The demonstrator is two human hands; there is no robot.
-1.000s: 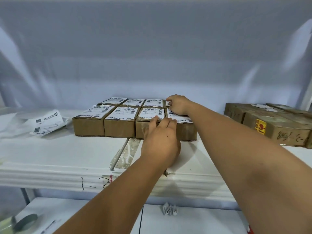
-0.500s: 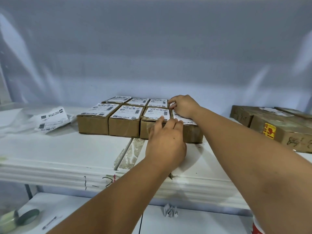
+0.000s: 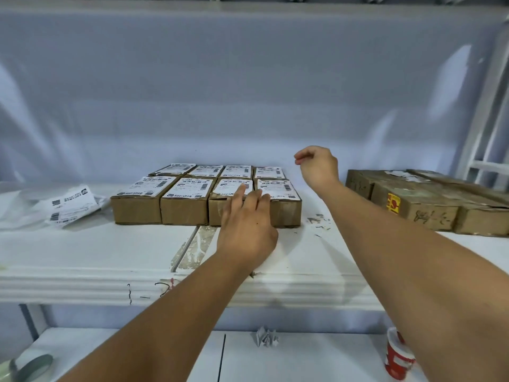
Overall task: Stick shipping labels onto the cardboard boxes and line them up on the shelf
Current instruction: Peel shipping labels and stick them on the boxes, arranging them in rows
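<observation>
Several small cardboard boxes (image 3: pixel 184 208) with white shipping labels on top stand in two tight rows on the white shelf (image 3: pixel 82 249). My left hand (image 3: pixel 248 227) is in front of the two rightmost front boxes, its straight fingers reaching up against the front right box (image 3: pixel 286 208) and its neighbour. My right hand (image 3: pixel 316 166) hangs in the air to the right of the rows, above the shelf, fingers loosely curled and holding nothing.
A loose sheet of shipping labels (image 3: pixel 71 208) lies on clear plastic at the shelf's left. Larger worn cardboard boxes (image 3: pixel 418 202) sit at the right. On the lower surface are a tape roll (image 3: pixel 30 368), crumpled paper (image 3: pixel 265 337) and a red cup (image 3: pixel 396 357).
My right hand lifted off the back right box and moved right, up into the air. My left hand stayed at the front boxes, its fingers stretched further up.
</observation>
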